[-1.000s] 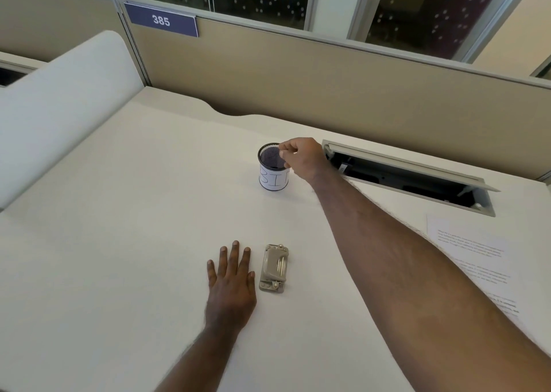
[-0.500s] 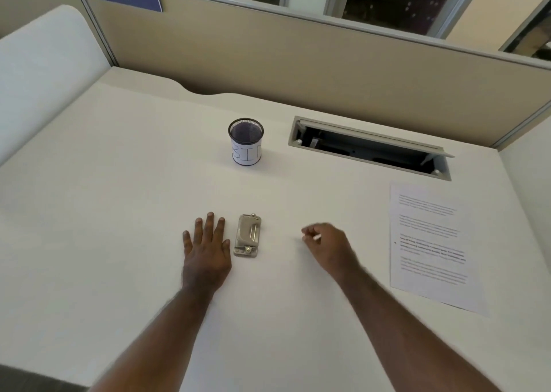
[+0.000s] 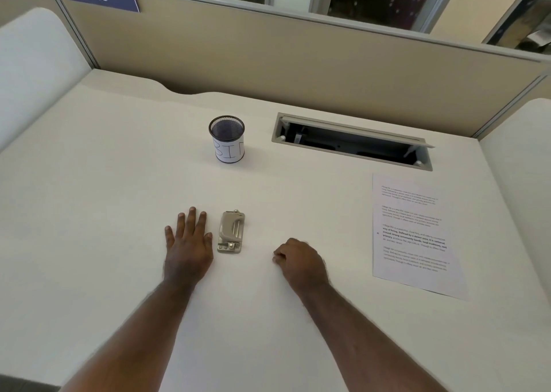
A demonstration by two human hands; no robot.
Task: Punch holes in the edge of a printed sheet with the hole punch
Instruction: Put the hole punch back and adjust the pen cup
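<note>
A small beige metal hole punch (image 3: 231,231) lies on the white desk (image 3: 104,212) in the middle. My left hand (image 3: 188,244) rests flat just left of the punch, fingers spread, holding nothing. My right hand (image 3: 299,261) sits on the desk a short way right of the punch with its fingers curled in, nothing visible in it. The printed sheet (image 3: 414,233) lies flat at the right side of the desk, apart from both hands.
A black mesh cup (image 3: 227,138) with a white paper label stands behind the punch. An open cable hatch (image 3: 351,141) is sunk into the desk at the back right. Beige partition walls (image 3: 298,57) close off the back and sides.
My right hand has drawn back from the mesh cup to the desk right of the punch and settled there. My left hand and the punch have stayed put.
</note>
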